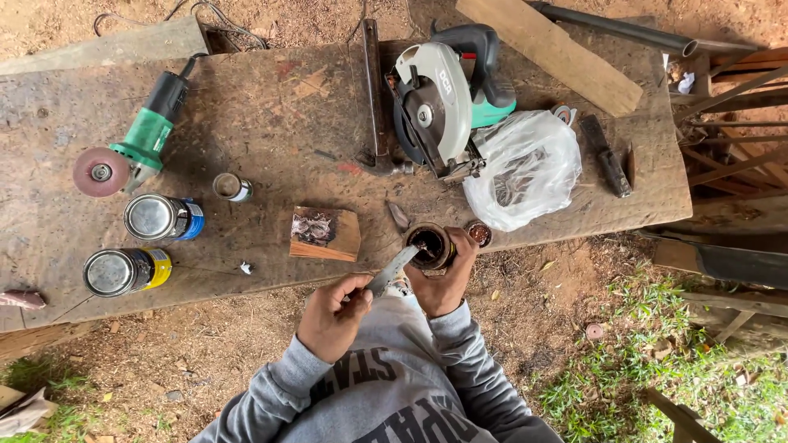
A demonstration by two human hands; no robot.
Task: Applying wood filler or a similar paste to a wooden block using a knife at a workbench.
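**Blade at the mouth of a small open tin**

The right hand [443, 283] is wrapped around a small round tin [428, 246], held at the near edge of the worktop [263, 123]; its open mouth shows a dark, crusted inside. The left hand [332, 316] is closed on a flat metal blade [392, 271], whose tip reaches the tin's rim. On the worktop to the left lie a blue-labelled can [164, 217] and a yellow-labelled can [127, 271], both on their sides, and a smaller tin [232, 187]. A white plastic bag [525, 168] sits beside a circular saw [443, 98].
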